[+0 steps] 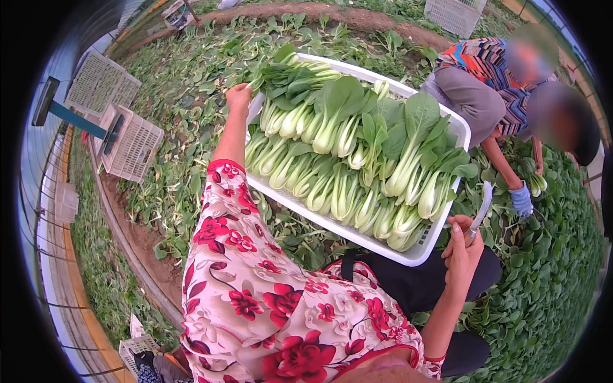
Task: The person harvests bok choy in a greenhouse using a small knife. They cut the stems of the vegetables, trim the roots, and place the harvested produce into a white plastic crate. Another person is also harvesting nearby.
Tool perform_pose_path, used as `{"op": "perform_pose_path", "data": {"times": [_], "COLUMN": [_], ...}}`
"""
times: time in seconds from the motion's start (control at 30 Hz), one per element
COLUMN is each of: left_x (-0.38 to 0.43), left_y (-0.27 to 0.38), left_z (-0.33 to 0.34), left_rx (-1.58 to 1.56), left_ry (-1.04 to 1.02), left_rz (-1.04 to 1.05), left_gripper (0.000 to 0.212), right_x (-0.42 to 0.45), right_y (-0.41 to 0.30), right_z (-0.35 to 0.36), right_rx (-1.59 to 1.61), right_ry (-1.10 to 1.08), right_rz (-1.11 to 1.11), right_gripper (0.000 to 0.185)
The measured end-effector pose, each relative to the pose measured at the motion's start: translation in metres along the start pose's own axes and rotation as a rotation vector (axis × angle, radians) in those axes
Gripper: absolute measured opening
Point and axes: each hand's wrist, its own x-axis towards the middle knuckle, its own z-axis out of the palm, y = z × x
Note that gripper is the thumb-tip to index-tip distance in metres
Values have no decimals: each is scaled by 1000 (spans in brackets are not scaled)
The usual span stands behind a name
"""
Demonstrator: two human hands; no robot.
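Observation:
In front of me a white plastic crate (pixel 415 257) is packed with rows of bok choy (pixel 330 191), pale stems mostly towards me and green leaves away. My left hand (pixel 238 98) is at the crate's far left corner, its fingers bent against the greens and rim. Whether it grips a leaf or the crate is unclear. Near the right end of the crate, my right hand (pixel 463 249) is closed around the handle of a small knife with a curved blade (pixel 482 203), which points up and away from me.
A co-worker (pixel 471 93) crouches at the right, one blue-gloved hand (pixel 521 200) low among dense growing greens (pixel 536 287). Cut leaves (pixel 182 119) litter the soil. White crates (pixel 133 143) and a platform scale (pixel 76 119) stand at the left. A pipe (pixel 119 239) runs along the ground there.

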Motion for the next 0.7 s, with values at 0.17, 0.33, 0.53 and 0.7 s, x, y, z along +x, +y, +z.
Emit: {"op": "perform_pose_path", "data": {"times": [0.17,0.33,0.53,0.7], "left_x": [-13,-41,-61,-308], "left_y": [18,27,30,116], "left_z": [-39,-107,-61,64], "left_rx": [-240,40,1,203], "left_ry": [539,656,26,-630], "left_rz": [177,-103,137,957], "left_gripper": [25,38,84,53], "right_x": [-9,-25,-51,-96], "right_y": [4,7,18,72], "right_z": [-12,-23,-77,-132], "right_rx": [-31,32,132,261], "right_ry": [0,91,459,949], "right_rz": [-58,-69,-124,-86], "right_gripper": [20,24,20,18]}}
